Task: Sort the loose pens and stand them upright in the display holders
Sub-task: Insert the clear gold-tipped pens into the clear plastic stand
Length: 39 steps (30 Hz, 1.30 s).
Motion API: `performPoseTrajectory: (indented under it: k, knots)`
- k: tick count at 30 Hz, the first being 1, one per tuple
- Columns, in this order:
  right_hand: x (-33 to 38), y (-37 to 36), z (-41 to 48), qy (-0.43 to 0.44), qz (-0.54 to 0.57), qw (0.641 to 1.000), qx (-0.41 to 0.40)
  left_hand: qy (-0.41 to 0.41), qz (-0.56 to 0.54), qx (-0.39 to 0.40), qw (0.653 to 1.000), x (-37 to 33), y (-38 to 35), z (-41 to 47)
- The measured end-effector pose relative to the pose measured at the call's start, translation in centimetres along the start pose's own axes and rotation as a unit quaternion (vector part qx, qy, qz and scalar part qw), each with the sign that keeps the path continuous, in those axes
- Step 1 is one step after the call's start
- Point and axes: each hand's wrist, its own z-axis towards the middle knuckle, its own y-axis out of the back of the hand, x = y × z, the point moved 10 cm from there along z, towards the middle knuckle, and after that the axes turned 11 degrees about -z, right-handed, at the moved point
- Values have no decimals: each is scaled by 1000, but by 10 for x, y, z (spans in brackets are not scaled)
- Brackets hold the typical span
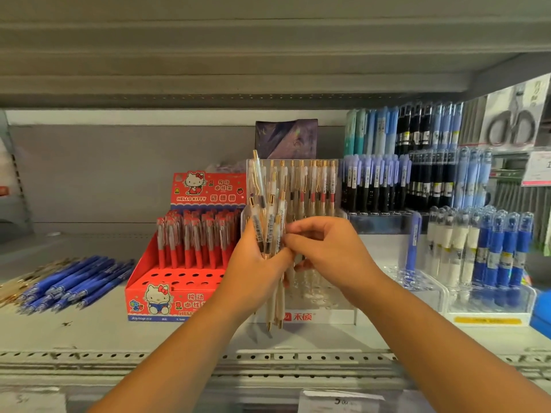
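Note:
My left hand (256,263) grips a bundle of white pens with gold clips (267,216), held upright, tips pointing down near the shelf. My right hand (325,245) pinches one pen of that bundle at its middle, fingers curled against the left hand. Right behind the hands stands a clear acrylic display holder (322,296) with more white-and-gold pens (313,186) upright in its back row. A loose pile of blue pens (77,281) lies flat on the shelf at the left, with some gold-coloured pens (12,289) beside it.
A red Hello Kitty display box (179,281) of red pens stands left of the clear holder. To the right are holders of blue and black pens (396,180) and clear stands with blue and white pens (489,257). Scissors (512,126) hang at top right. The perforated shelf edge (268,357) runs below.

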Motion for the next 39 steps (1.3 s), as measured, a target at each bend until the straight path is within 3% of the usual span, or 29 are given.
performPoseTrajectory:
  k: [7,12,20,24,31,39]
  knots:
    - [-6,-10,1,-24,-20,995,90,14,26,36,999,1,-11,1]
    - [-6,-8,-2,-14,-5,994,106,43,6,46,998,7,-19,0]
    - [-17,12,4,-11,51,998,-17,59,-2,-23,998,11,-4,-3]
    - [-11,31,4,26,139,987,-70,44,41,-45,997,8,5,-7]
    - [-8,79,-1,104,32,976,-189,13,59,-81,995,-3,19,-16]
    - [-16,64,9,104,-45,981,-160,3,73,-74,995,-4,16,-17]
